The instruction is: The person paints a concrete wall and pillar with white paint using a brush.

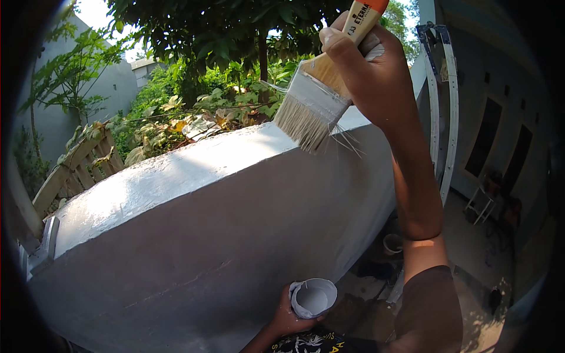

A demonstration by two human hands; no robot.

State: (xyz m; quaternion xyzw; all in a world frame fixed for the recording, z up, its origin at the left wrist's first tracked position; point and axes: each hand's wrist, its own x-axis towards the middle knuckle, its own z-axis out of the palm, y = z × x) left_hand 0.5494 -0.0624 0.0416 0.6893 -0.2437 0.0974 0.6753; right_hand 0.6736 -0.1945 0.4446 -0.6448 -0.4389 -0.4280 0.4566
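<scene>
Raised at the upper right, my right hand (376,76) grips the wooden handle of a wide paintbrush (321,97). The brush's bristles point down and left, splayed and whitish with paint, above the top of a low wall (235,217). Whether the bristle tips touch the wall I cannot tell. My left hand (288,317) is wrapped round a small cup (315,299) low in front of me. Pale paint shows inside the cup and coats its rim. The wall's flat top shines white on the left, while its near face is grey and shaded.
Leafy plants (176,100) and a tree grow behind the wall. A wooden pallet-like frame (76,167) leans at the left. On the right stand a ladder (444,106) and a house wall with dark openings. A pale bucket (392,243) sits on the ground beside my right arm.
</scene>
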